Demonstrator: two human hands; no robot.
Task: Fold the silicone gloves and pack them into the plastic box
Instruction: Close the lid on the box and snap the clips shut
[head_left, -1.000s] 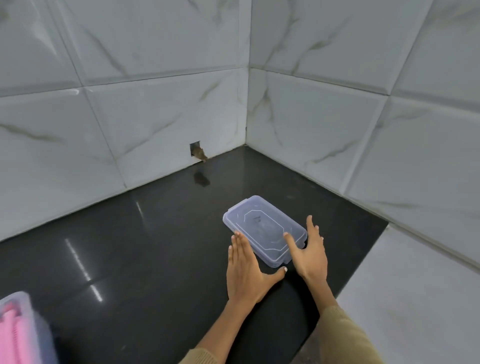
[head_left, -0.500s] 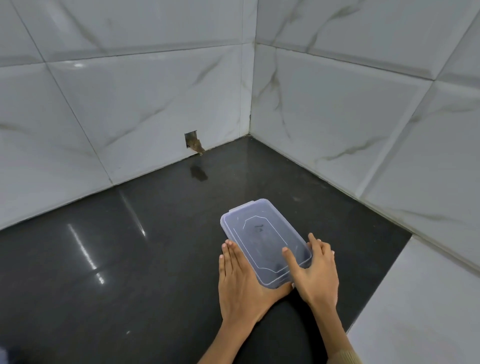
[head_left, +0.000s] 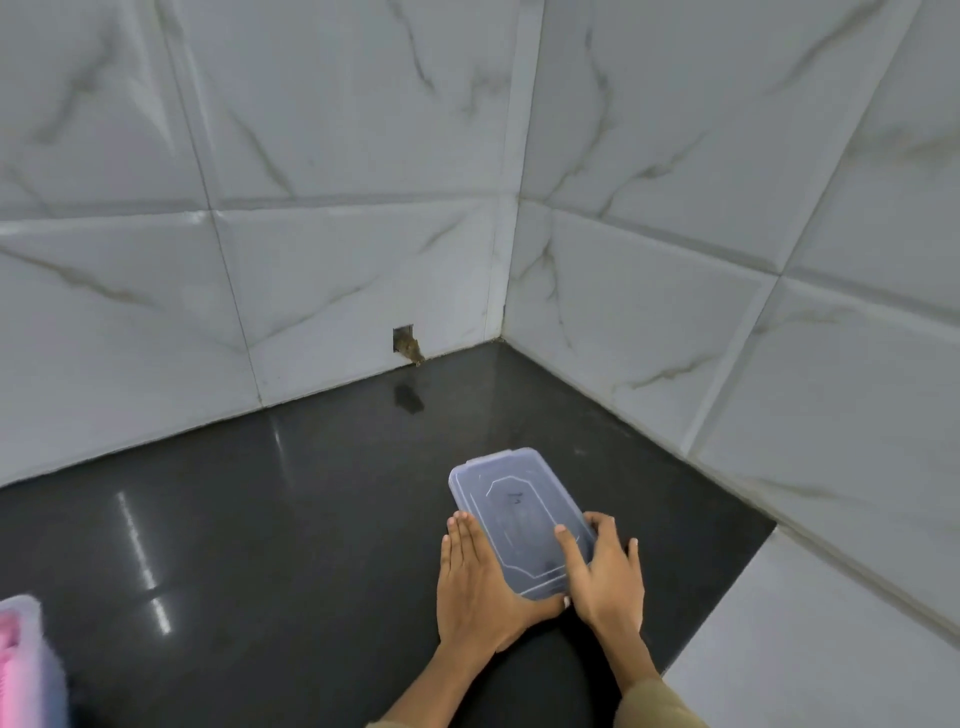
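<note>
While two olive sleeves (head_left: 657, 701) are entering at the bottom edge, both hands are resting against the near end of a clear plastic box (head_left: 519, 514) on the glossy black bench (head_left: 270, 545). The left hand (head_left: 480, 592) is lying flat and open, fingers together along the box's left side, thumb tucked under its near corner. The right hand (head_left: 605, 577) is cupping the box's right near corner, thumb lying on the lid (head_left: 511, 499) and fingers curling over the right edge, so it is gripping the box loosely. The lid is sitting closed on the box, and the box is lying flat, angled a little leftward away from the person. At the lower left edge, something pink (head_left: 13, 670) is showing inside a translucent container (head_left: 44, 660), well apart from the box; whether it is the gloves I cannot tell. Farther back, white marble-veined wall tiles (head_left: 337, 270) are meeting in a corner, with a small broken hole (head_left: 406, 344) low in the left wall.
</note>
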